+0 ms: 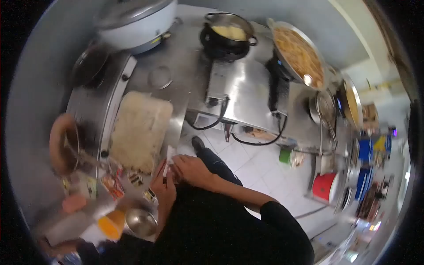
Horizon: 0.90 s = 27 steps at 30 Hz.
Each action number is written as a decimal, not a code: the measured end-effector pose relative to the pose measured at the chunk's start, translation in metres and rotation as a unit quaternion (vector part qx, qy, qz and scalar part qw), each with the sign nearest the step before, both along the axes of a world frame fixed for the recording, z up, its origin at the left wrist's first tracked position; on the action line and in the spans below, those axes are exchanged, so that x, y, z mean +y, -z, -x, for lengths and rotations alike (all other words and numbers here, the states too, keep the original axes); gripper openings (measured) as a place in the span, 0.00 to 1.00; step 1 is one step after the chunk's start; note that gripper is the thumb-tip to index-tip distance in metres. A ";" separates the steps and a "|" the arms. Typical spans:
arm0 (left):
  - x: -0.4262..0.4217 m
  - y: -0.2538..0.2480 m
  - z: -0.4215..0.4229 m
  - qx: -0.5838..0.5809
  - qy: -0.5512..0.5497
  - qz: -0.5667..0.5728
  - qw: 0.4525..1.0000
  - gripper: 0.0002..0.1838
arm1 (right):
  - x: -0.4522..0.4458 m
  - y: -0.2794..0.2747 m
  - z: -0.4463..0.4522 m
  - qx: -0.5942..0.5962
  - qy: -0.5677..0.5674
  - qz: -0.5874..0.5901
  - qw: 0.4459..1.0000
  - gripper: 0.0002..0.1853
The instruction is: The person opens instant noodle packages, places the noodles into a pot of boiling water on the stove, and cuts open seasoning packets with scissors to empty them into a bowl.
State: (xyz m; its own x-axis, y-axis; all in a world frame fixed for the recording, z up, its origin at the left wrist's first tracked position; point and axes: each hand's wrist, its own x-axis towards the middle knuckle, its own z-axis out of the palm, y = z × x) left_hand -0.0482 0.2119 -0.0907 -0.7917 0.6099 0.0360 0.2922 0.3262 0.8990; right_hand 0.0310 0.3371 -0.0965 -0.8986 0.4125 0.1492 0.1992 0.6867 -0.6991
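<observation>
In the head view my left hand (164, 187) and my right hand (191, 170) are close together in front of my body, at the edge of the steel counter. Fingers of both hands are closed around a narrow white strip (170, 153), whose kind is too blurred to make out. A small dark piece shows by the left fingers. Just beyond lies a worn, cream-coloured cutting board (140, 128). Small colourful packets (113, 186) are scattered left of my left hand, and a metal bowl (141, 222) stands below it.
A big rice cooker (134, 33) stands at the back left. On the burners are a black pot (227, 37) with yellow blocks and a wide pan (298, 55) of food. A red container (325, 186) is on the right. Black hoses hang at the counter's front edge.
</observation>
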 end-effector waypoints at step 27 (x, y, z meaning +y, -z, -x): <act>-0.025 -0.078 0.059 -0.143 0.149 -0.108 0.972 0.14 | -0.005 -0.065 0.017 0.146 -0.094 0.155 0.972 0.06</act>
